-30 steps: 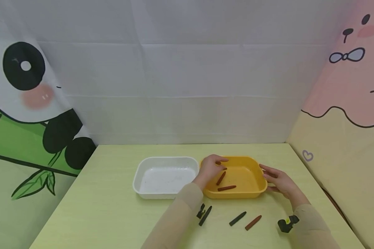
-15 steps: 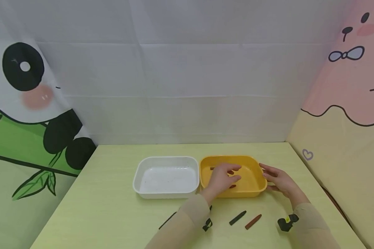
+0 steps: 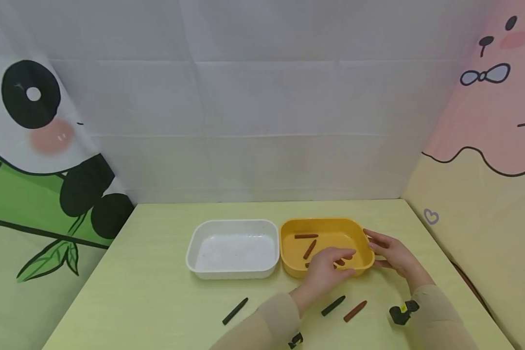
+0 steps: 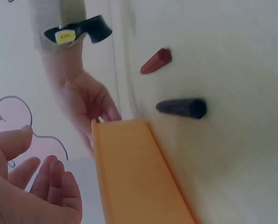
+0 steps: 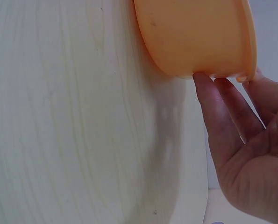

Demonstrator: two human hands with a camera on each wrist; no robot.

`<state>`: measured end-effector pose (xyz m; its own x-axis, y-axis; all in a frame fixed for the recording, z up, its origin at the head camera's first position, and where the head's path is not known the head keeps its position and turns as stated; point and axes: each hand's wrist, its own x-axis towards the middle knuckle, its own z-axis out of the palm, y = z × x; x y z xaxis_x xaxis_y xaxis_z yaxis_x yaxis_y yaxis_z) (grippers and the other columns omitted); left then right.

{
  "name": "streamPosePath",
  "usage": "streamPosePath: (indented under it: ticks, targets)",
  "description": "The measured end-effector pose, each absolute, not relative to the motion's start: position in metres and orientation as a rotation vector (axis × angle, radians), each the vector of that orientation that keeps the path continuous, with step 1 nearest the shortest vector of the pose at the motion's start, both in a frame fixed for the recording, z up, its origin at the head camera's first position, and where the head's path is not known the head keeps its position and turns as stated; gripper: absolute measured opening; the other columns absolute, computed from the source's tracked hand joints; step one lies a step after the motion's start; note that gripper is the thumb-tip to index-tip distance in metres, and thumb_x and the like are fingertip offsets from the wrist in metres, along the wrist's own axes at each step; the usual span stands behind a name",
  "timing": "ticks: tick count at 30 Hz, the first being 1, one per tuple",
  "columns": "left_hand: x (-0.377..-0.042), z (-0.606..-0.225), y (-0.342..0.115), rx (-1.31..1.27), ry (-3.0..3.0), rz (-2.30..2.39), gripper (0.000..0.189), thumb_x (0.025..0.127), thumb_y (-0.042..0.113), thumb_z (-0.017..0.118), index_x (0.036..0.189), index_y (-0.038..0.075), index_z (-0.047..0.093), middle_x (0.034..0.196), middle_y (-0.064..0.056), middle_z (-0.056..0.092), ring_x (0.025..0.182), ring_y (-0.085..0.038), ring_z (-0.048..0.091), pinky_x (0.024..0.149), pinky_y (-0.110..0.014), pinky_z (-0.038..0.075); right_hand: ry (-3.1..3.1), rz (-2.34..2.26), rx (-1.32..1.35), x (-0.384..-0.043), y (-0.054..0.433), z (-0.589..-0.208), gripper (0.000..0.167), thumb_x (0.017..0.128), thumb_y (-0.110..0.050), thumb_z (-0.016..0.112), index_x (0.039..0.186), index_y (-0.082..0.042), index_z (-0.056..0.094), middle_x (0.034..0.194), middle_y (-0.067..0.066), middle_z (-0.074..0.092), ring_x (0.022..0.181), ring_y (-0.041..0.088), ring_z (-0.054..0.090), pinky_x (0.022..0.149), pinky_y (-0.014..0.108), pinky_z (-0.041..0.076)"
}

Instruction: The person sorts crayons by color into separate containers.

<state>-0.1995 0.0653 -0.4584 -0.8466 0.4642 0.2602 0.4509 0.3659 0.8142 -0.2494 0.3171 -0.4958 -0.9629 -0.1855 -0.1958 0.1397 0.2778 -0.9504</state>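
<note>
My left hand (image 3: 324,271) hovers over the front right of the yellow tray (image 3: 343,234), fingers relaxed. No crayon shows between its thumb and fingers in the left wrist view. Inside the tray lie several reddish-brown crayons, such as one at the back (image 3: 306,236) and a slanted one (image 3: 309,249); those at the front are partly hidden by the left hand. With fairly straight fingers, my right hand (image 3: 393,255) touches the tray's right wall near the rim. In front of the tray are a black crayon (image 3: 333,306) and a reddish-brown crayon (image 3: 355,311) on the table.
A white tray (image 3: 233,222) stands directly left of the yellow one. Another black crayon (image 3: 235,311) lies on the table (image 3: 157,291) in front of it. A white cloth wall (image 3: 262,121) rises behind, with printed side panels to the left and right.
My left hand has moved right and towards the front across the yellow tray, uncovering crayons at its left and the black crayon at the front left. The right hand stays at the tray's side.
</note>
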Motion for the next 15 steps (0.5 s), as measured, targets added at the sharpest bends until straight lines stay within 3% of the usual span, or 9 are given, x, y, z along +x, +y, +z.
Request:
streamPosePath:
  ticks: [15]
  targets:
    - [-0.177, -0.481, 0.07, 1.025, 2.665, 1.21, 0.053, 0.082, 0.025, 0.083, 0.132, 0.013, 0.066, 0.121, 0.007, 0.068, 0.089, -0.001, 0.061, 0.076, -0.01, 0.045, 2.281, -1.749, -0.06, -0.249, 0.317, -0.495, 0.059, 0.104, -0.021, 0.053, 0.154, -0.001, 0.029, 0.149, 0.033, 0.034, 0.116, 0.029, 0.059, 0.082, 0.037, 0.057]
